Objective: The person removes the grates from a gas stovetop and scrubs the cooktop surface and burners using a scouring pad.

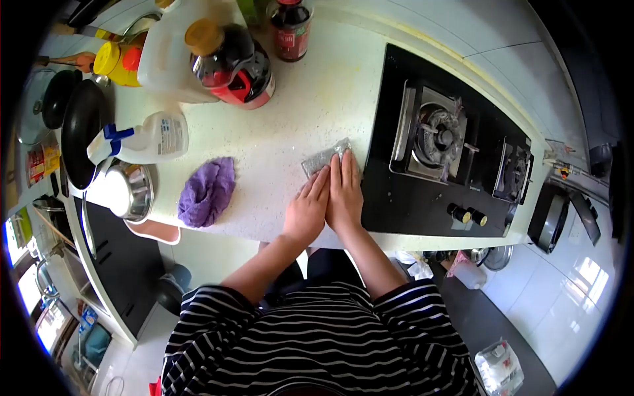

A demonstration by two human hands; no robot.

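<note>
A silvery grey scouring pad (325, 158) lies on the white countertop (277, 142), just left of the stove. My right hand (345, 198) presses flat on it, fingers stretched out and together. Beside it, touching it, my left hand (308, 212) is also laid flat, its fingertips at the pad's near edge. Part of the pad is hidden under the fingers. To the left sits a crumpled purple cloth (207, 193), apart from both hands. Small dark specks and wet spots dot the countertop around them.
A black gas stove (422, 204) borders the right. At left are a spray bottle (148, 138), a metal bowl (134, 190) and a black pan (86, 132). Behind stand a large dark sauce bottle (231, 69), a smaller bottle (290, 33) and a white jug (168, 59).
</note>
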